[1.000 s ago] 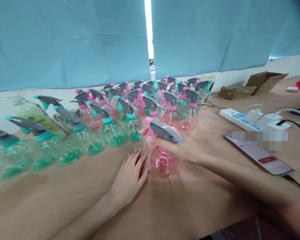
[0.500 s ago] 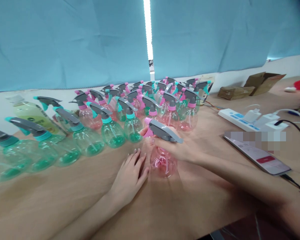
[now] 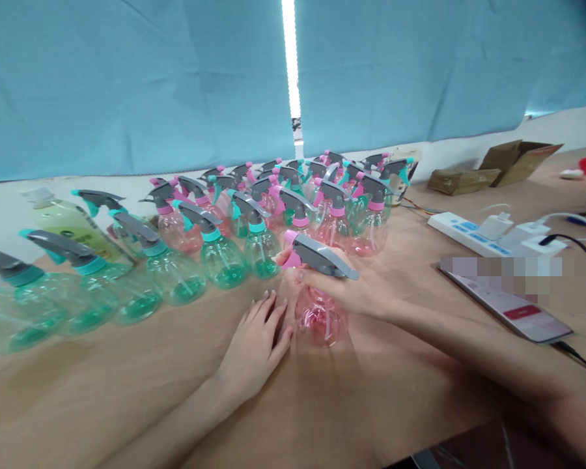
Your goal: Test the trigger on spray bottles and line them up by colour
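Observation:
My right hand (image 3: 334, 286) is wrapped around the neck of a pink-tinted plastic spray bottle (image 3: 321, 319), just below its grey and pink trigger head (image 3: 320, 255). The bottle stands on the table. My left hand (image 3: 256, 342) lies flat on the table with its fingers apart, close beside the bottle's left side, and holds nothing. Just beyond the hands stand several similar spray bottles, with teal-collared green ones (image 3: 223, 262) to the left and pink ones (image 3: 368, 236) behind.
Brown paper covers the table (image 3: 127, 384). To the right lie a white power strip (image 3: 461, 233) with plugs and a phone (image 3: 510, 311) with a cable, partly pixelated. A yellow-green bottle (image 3: 63, 221) stands at left. Cardboard packaging (image 3: 517, 163) sits at the back, before a blue curtain (image 3: 127, 85).
Both hands and the held bottle stay in nearly the same place. The view shifts only slightly.

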Tool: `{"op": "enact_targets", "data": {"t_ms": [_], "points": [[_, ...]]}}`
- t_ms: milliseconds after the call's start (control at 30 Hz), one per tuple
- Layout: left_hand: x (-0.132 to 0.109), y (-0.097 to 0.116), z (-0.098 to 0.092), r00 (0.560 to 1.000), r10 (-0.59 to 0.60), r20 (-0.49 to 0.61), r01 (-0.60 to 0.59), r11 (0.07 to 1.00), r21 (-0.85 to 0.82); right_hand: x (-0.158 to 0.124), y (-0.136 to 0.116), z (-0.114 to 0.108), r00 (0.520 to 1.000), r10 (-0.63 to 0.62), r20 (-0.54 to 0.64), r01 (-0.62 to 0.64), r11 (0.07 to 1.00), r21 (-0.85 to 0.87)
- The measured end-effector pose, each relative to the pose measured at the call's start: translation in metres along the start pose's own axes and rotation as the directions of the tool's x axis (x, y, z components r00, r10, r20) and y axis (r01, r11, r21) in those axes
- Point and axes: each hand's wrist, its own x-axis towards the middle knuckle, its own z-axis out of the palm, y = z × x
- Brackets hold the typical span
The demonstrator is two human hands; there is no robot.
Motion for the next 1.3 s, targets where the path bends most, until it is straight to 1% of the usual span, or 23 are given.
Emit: {"op": "enact_targets", "data": {"t_ms": [133, 367, 633, 800, 967, 1100, 1233, 1300], "points": [[-0.0003, -0.0001, -0.0003, 1.000, -0.003, -0.008, 0.003, 1.000, -0.008, -0.0002, -0.0009, 0.0008, 1.000, 0.018, 0.004, -0.018, 1.000, 0.002], [0.0006, -0.0002, 0.0002, 1.000, 0.000, 0.005, 0.000, 1.000, -0.017, -0.0006, -0.0005, -0.0012, 0.999, 0.001, 0.036, 0.000, 1.000, -0.015], [0.0004, -0.0010, 0.0011, 1.000, 0.004, 0.011, -0.004, 1.000, -0.004, -0.0007, 0.0010, -0.0024, 0.999, -0.016, 0.034, 0.017, 0.999, -0.029], [0.0001, -0.0015, 0.0018, 1.000, 0.013, -0.013, -0.013, 1.000, -0.011, -0.0005, -0.0004, -0.0027, 0.999, -0.027, 0.034, 0.029, 0.998, -0.057], [0.0005, -0.0006, 0.0011, 1.000, 0.009, -0.007, -0.009, 1.000, -0.008, -0.0005, -0.0019, -0.0019, 0.999, -0.014, 0.038, 0.018, 0.996, -0.085], [0.0010, 0.0007, 0.0000, 1.000, 0.004, 0.010, -0.004, 1.000, 0.000, -0.0001, 0.0012, -0.0015, 0.998, -0.061, 0.010, 0.061, 0.996, -0.068], [0.0011, 0.0010, 0.0000, 1.000, -0.001, 0.009, 0.001, 1.000, 0.003, 0.0011, 0.0041, -0.0014, 0.993, -0.116, -0.022, 0.113, 0.988, -0.106], [0.0009, 0.0008, 0.0004, 1.000, -0.003, 0.009, 0.003, 1.000, 0.002, 0.0019, 0.0028, -0.0009, 0.993, -0.116, -0.030, 0.112, 0.986, -0.123]]}}
